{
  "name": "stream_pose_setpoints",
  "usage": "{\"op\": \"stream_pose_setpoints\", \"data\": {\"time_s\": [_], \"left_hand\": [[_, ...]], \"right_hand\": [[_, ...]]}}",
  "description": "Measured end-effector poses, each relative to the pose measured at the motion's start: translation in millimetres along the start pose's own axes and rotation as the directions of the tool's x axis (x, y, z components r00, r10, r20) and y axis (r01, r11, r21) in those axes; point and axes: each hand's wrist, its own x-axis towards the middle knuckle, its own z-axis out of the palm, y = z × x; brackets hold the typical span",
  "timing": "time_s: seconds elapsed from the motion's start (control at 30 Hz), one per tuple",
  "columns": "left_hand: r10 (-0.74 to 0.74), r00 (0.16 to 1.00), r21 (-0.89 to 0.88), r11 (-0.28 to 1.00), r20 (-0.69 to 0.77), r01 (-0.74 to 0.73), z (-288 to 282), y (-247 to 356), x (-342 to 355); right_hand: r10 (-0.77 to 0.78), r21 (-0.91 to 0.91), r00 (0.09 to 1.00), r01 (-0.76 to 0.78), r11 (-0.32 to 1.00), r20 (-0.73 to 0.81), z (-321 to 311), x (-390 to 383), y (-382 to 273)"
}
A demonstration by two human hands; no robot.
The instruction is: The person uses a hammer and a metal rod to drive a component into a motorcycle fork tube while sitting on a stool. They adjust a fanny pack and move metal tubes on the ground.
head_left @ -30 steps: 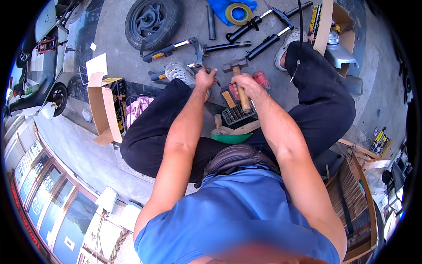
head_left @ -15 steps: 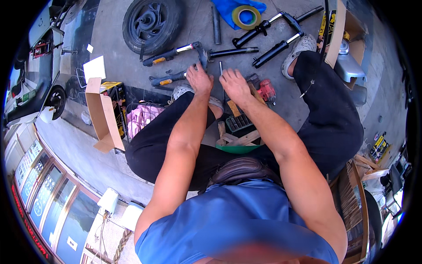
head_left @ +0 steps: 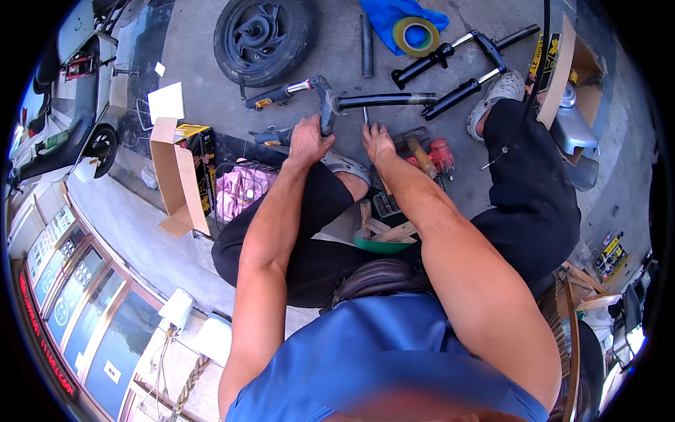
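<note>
A scooter [head_left: 74, 119] stands at the far left, and a wheel [head_left: 264, 39] with its tyre lies on the floor [head_left: 337, 60] beyond the person's feet. The next largest thing is the grey fork [head_left: 326, 102], flat on the floor in front of the person, its two legs pointing left and its black tube pointing right. A black fork [head_left: 486, 53] lies further right, near the end of that tube. The left hand [head_left: 310, 141] is curled narrow around the grey fork, where the nearer leg meets the crown. The fork looks heavy and stiff, probably slick on its bright chrome parts; the crown or the dark tube should give the surest hold, with the second leg likely to swing the weight. The right hand [head_left: 380, 144] is beside it, its fingers at the near end of a slim metal rod [head_left: 365, 114]; whether they close on it, I cannot tell. The rod, smallest of these, stretches away just below the tube; it looks light, rigid and smooth, apt to roll, and best pinched at mid-length
</note>
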Motion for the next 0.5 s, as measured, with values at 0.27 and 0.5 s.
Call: {"op": "stream_pose_setpoints", "data": {"time_s": [0.27,0.5], "left_hand": [[-0.320,0.943,-0.562,0.798,-0.093,0.216,-157.7,4.2,-49.7],[-0.352,0.903,-0.968,0.141,-0.247,-0.209,-261.6,51.9,-107.4]], "right_hand": [[-0.134,-0.387,0.968,0.043,0.921,-0.212,-0.8,29.0,8.1],[-0.114,-0.316,0.974,0.047,0.948,-0.197,-1.8,18.9,9.5]]}}
